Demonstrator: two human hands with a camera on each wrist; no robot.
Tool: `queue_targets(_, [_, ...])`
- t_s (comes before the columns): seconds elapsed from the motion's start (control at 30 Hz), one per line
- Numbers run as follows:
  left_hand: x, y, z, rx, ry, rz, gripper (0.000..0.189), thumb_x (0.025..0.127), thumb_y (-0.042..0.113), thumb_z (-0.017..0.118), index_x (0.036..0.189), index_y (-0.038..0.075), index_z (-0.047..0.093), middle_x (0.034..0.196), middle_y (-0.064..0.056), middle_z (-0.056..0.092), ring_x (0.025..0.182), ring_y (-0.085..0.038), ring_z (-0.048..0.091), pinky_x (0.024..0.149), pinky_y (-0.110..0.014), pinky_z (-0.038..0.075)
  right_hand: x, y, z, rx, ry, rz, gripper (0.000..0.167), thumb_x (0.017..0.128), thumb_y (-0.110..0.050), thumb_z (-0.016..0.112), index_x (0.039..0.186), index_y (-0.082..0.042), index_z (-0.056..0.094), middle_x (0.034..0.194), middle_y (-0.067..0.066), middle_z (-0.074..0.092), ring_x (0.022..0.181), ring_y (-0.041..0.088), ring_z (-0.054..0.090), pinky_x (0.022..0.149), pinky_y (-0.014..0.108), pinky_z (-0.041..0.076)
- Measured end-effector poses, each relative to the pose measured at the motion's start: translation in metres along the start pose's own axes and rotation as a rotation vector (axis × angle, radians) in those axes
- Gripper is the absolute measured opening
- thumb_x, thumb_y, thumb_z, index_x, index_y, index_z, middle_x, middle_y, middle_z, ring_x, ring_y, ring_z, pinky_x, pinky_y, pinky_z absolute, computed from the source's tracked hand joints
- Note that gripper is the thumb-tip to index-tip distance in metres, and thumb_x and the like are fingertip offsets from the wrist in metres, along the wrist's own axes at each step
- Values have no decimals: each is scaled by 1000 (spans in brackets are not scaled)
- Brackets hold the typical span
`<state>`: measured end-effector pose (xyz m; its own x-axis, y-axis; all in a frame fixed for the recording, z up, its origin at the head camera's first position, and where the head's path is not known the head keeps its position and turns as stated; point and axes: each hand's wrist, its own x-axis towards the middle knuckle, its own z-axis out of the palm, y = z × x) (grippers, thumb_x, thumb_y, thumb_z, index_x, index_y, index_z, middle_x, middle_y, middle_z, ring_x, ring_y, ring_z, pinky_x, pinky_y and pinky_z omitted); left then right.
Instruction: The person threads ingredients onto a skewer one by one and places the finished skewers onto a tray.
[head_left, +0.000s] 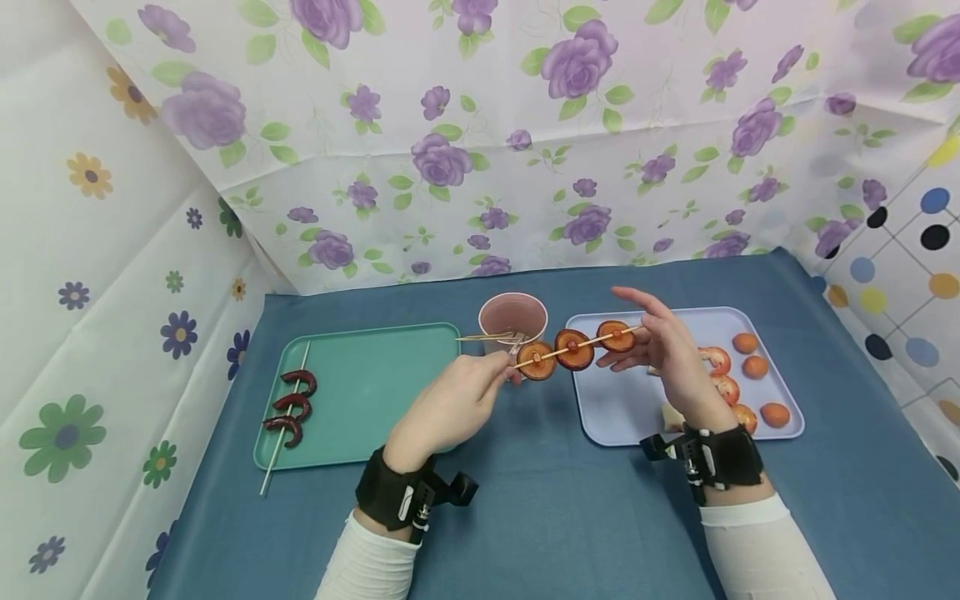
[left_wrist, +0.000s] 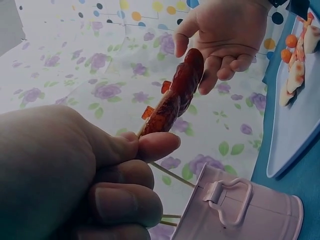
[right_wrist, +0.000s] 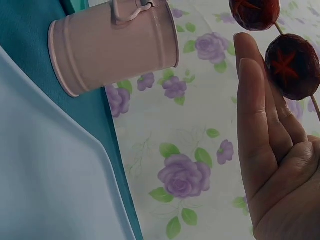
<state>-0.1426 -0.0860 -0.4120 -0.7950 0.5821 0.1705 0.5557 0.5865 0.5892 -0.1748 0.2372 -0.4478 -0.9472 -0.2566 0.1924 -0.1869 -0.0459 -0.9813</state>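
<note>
My left hand (head_left: 450,402) pinches one end of a wooden skewer between thumb and index finger. Three brown mushroom caps (head_left: 574,349) are threaded along it; a star-shaped cut shows on one cap (right_wrist: 299,55) in the right wrist view. The skewer tilts up to the right over the table. At its far end is my right hand (head_left: 670,354), fingers extended and palm turned toward the last cap. In the right wrist view its straight fingers (right_wrist: 252,100) lie alongside the caps, gripping nothing.
Behind the hands stands a pink bucket (head_left: 495,315) with bare skewers in it. On the left, a green tray (head_left: 375,383) carries a skewer of curved dark-red pieces (head_left: 291,406). The pale tray (head_left: 600,417) on the right holds shrimp (head_left: 724,388), small orange balls (head_left: 754,367) and pale pieces.
</note>
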Motion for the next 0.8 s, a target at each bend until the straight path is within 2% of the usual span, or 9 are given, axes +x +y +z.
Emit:
queue_targets(0.3, [-2, 4, -3, 7, 6, 16, 17, 114, 9, 53, 113, 11, 70, 105, 0, 76, 87, -12, 66, 76, -33, 52, -1, -1, -1, -61, 47, 23, 56, 117, -48, 28, 162, -19, 46, 97, 18, 80, 83, 35, 79, 77, 37, 62])
queue_targets(0.47, [-5, 6, -5, 1, 22, 53, 18, 114, 10, 52, 112, 10, 70, 104, 0, 75, 86, -13, 65, 76, -33, 52, -1, -1, -1, -85, 80, 23, 68, 114, -62, 22, 162, -20, 46, 102, 12, 81, 83, 29, 79, 79, 34, 61])
queue_targets(0.67, [-11, 12, -12, -31, 50, 71, 19, 113, 9, 53, 111, 8, 71, 100, -1, 74, 84, -15, 64, 76, -33, 51, -1, 0, 0, -5, 107, -10, 82, 109, -72, 14, 161, -20, 49, 102, 15, 80, 81, 29, 79, 76, 34, 62])
queue_targets(0.8, [-16, 16, -21, -54, 75, 63, 19, 113, 7, 53, 110, 8, 71, 95, 0, 72, 73, -12, 56, 70, -33, 48, -1, 0, 1, 64, 143, -4, 85, 107, -75, 14, 160, -19, 50, 103, 15, 80, 79, 28, 78, 74, 34, 62])
